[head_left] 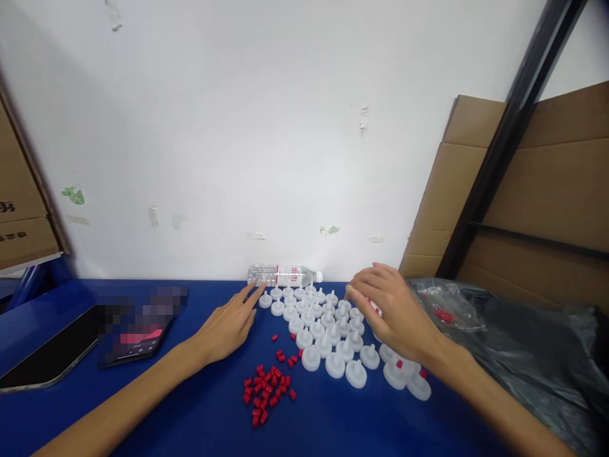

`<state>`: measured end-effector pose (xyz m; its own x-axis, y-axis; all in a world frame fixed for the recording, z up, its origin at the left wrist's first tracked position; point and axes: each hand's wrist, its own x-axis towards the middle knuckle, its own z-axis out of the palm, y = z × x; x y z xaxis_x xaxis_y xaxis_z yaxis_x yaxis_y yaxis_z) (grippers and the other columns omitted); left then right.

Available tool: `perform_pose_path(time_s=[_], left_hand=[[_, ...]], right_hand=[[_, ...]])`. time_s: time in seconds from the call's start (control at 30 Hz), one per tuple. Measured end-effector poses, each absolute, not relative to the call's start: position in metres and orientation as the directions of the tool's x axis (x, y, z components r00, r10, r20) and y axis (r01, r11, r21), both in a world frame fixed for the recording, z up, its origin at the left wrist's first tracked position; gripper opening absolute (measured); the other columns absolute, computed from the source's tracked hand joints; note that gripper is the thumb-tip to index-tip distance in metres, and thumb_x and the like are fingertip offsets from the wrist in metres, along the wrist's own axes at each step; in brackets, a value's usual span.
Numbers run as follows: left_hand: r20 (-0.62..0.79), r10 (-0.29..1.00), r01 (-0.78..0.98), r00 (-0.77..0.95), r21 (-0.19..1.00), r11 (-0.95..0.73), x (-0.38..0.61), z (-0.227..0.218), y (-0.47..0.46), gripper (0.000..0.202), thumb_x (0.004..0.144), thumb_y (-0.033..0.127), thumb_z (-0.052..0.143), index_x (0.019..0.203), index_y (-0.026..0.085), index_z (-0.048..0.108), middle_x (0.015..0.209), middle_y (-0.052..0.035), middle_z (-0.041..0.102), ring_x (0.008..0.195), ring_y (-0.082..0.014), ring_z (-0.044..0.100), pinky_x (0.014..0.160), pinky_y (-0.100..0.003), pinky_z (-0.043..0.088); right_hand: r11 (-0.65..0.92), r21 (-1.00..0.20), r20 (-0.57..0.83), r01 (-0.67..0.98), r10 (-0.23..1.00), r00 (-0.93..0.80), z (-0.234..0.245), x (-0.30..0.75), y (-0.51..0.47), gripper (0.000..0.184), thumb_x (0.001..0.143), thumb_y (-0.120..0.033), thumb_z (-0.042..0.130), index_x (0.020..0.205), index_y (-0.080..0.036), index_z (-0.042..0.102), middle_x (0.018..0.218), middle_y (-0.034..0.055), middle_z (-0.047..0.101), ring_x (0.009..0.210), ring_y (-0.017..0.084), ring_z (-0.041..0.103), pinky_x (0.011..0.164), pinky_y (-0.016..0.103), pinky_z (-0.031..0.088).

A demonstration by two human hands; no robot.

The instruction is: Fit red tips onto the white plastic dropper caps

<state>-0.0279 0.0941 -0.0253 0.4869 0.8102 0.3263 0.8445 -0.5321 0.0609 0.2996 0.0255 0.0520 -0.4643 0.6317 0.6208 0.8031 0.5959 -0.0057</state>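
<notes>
Many white plastic pieces [335, 365], round with a thin nozzle pointing up, stand in a close group on the blue table. My left hand [231, 324] is at their left edge, palm down with fingers stretched out and nothing in it. Over the right part of the group is my right hand [387, 308], its fingers extended, thumb apart, with no object visible in it. It hides some pieces. Beside and below it, a few white pieces [394, 376] carry red tips. Several small red caps [266, 387] lie in a loose pile nearer to me, with a few scattered toward the white pieces.
A clear plastic bottle [290, 275] lies on its side against the wall. To the left are a black phone [52, 349] and a dark, partly blurred packet [147, 336]. A clear bag with red bits [447, 311] rests on dark plastic sheeting [537, 355] at right, near cardboard [447, 184].
</notes>
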Motion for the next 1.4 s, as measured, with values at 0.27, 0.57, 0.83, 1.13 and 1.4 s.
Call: perform_pose_path(time_s=[0.27, 0.57, 0.83, 1.13, 1.4], left_hand=[[0.339, 0.839, 0.869, 0.426, 0.105, -0.484, -0.026, -0.021, 0.094, 0.038, 0.104, 0.037, 0.035, 0.133, 0.025, 0.056, 0.126, -0.0105, 0.061, 0.091, -0.0266, 0.071, 0.075, -0.040, 0.056], [0.428, 0.828, 0.818, 0.362, 0.281, -0.502, -0.013, 0.004, 0.062, 0.028, 0.104, 0.039, 0.042, 0.101, 0.024, 0.065, 0.091, -0.0004, 0.073, 0.080, -0.0186, 0.069, 0.069, -0.029, 0.052], [0.476, 0.766, 0.311, 0.433, 0.719, -0.622, 0.027, 0.015, -0.003, 0.019, 0.097, 0.035, 0.060, 0.088, 0.023, 0.073, 0.084, 0.0030, 0.076, 0.072, -0.0122, 0.071, 0.069, -0.021, 0.055], [0.396, 0.822, 0.632, 0.409, 0.527, -0.568, 0.005, 0.001, 0.037, 0.026, 0.098, 0.033, 0.054, 0.119, 0.027, 0.068, 0.102, -0.0013, 0.072, 0.082, -0.0178, 0.066, 0.070, -0.028, 0.052], [0.242, 0.822, 0.701, 0.516, 0.432, -0.568, -0.003, -0.018, 0.060, 0.022, 0.095, 0.037, 0.060, 0.110, 0.027, 0.073, 0.099, -0.0024, 0.068, 0.081, -0.0185, 0.062, 0.071, -0.029, 0.047]], right_hand=[[0.729, 0.062, 0.634, 0.682, 0.499, -0.591, 0.039, 0.271, 0.002, 0.024, 0.102, -0.020, 0.046, 0.089, -0.019, 0.067, 0.087, 0.0026, 0.069, 0.096, 0.020, 0.060, 0.110, 0.049, 0.030], [0.715, -0.006, 0.650, 0.699, 0.534, -0.541, 0.029, 0.262, -0.005, 0.018, 0.099, -0.033, 0.056, 0.111, -0.024, 0.065, 0.101, 0.0026, 0.072, 0.101, 0.021, 0.064, 0.112, 0.051, 0.029], [0.743, -0.152, 0.639, 0.652, 0.577, -0.508, 0.010, 0.243, -0.013, 0.049, 0.095, -0.052, 0.062, 0.134, -0.025, 0.052, 0.116, 0.0055, 0.073, 0.105, 0.022, 0.068, 0.113, 0.050, 0.033], [0.723, -0.073, 0.714, 0.687, 0.519, -0.470, 0.005, 0.258, 0.005, 0.032, 0.098, -0.045, 0.058, 0.120, -0.022, 0.062, 0.099, 0.0037, 0.075, 0.087, 0.021, 0.068, 0.098, 0.042, 0.041], [0.683, 0.007, 0.662, 0.730, 0.544, -0.515, 0.001, 0.267, 0.014, 0.035, 0.101, -0.046, 0.053, 0.126, -0.023, 0.062, 0.095, 0.0044, 0.073, 0.087, 0.022, 0.065, 0.093, 0.044, 0.043]])
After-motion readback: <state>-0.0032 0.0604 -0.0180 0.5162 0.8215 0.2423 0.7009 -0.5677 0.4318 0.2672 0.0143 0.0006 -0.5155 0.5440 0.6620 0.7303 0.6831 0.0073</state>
